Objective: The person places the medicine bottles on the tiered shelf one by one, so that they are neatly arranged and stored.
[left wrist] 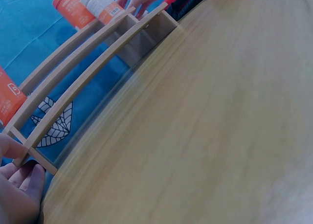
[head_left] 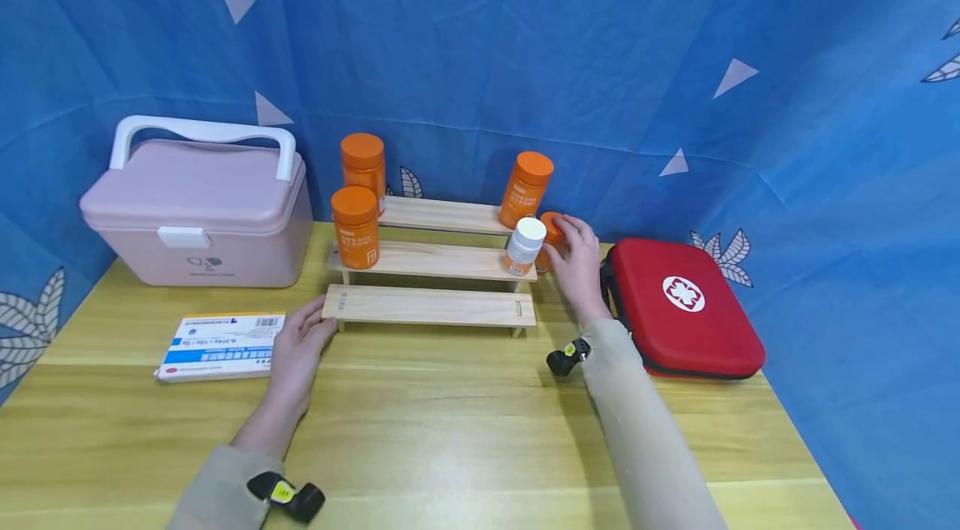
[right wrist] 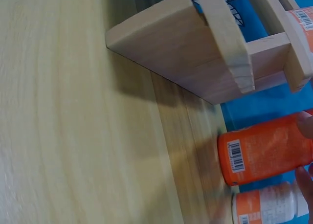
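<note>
The person's right hand (head_left: 579,270) has its grip round the top part of an orange bottle (right wrist: 266,148), just beside the right end of a three-step wooden shelf (head_left: 429,307); I can't tell whether the base rests on the desk (head_left: 450,430). Next to it, a white-capped bottle (right wrist: 266,207) shows in the right wrist view. The left hand (head_left: 296,351) is pinching the left end of the shelf's near step. The far step carries a back-left jar (head_left: 365,172) and a back-right jar (head_left: 522,195), both orange; the middle step has a front-left jar (head_left: 357,234), also orange, and a small white bottle (head_left: 524,247) at right. Left stand a lilac box (head_left: 197,213) and a flat carton (head_left: 217,348); right, a red case (head_left: 697,322).
</note>
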Motion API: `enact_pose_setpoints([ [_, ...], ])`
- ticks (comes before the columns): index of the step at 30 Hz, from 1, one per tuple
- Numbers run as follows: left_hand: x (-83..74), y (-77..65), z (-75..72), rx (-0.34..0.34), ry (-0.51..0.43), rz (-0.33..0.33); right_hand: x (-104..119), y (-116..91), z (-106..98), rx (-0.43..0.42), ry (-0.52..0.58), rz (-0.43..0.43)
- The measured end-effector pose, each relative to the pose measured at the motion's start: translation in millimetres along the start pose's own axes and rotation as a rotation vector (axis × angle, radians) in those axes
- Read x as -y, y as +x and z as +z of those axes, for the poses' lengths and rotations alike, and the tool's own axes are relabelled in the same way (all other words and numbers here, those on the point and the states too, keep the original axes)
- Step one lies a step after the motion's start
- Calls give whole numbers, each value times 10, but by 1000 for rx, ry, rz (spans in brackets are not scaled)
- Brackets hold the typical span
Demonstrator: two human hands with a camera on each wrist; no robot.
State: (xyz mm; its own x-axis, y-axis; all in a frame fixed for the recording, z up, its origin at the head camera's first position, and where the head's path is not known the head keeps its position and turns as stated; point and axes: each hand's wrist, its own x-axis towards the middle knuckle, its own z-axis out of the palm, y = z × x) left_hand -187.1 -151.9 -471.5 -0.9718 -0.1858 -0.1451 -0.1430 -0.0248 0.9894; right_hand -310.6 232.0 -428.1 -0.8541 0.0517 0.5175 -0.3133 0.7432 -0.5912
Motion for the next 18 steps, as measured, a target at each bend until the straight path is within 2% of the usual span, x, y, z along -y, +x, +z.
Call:
enact_pose_setpoints([
  [10, -28, 14, -12, -7, -8, 2, 6, 41, 42, -26, 29, -3],
  [18, 16, 2, -3, 6, 0, 5, -20, -85, 51, -118, 76, 4],
])
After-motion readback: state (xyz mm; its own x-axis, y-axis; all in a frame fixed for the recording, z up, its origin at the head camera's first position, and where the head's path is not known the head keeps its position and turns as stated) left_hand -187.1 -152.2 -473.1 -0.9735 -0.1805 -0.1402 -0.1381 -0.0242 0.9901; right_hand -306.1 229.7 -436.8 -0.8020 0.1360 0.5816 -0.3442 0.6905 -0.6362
